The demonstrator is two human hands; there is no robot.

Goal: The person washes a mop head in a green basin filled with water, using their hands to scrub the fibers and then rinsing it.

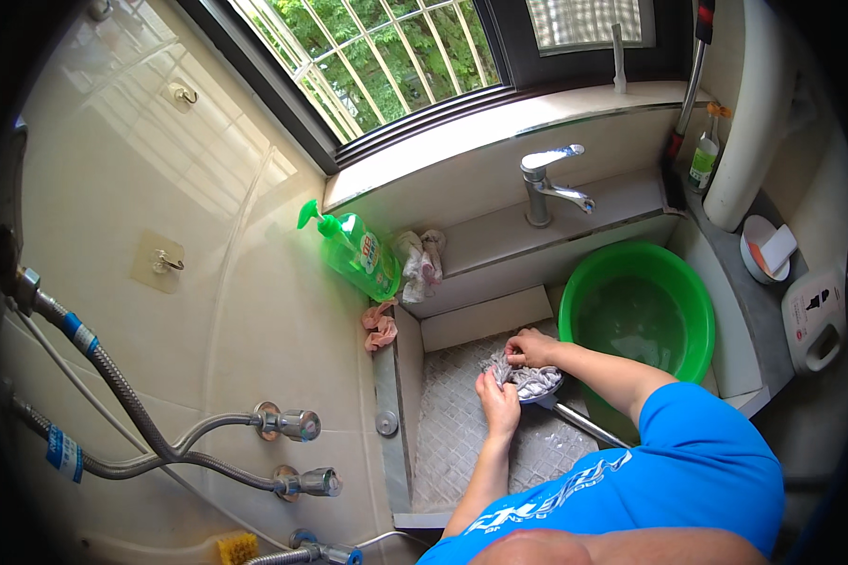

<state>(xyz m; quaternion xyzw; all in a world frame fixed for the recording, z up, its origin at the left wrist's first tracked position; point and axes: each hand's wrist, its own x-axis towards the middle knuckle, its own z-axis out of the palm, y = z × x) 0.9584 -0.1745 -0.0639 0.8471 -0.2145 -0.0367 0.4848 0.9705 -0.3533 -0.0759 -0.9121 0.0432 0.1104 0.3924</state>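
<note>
A mop head of grey-white strands (537,381) lies in the tiled sink basin (459,452), its metal handle (586,425) running down toward my body. My left hand (498,402) holds strands at the mop head's left edge. My right hand (532,347) pinches strands at its upper side, fingers bent. A green plastic basin (569,311) with cloudy water stands just right of my right hand, partly behind my right arm.
A chrome faucet (537,191) rises from the ledge. Left of it are a green pump bottle (360,258), wet cloths (420,265) and a pink cloth (379,326). At right stand a soap bowl (756,236) and a white jug (813,318). Hoses and valves (290,426) line the left wall.
</note>
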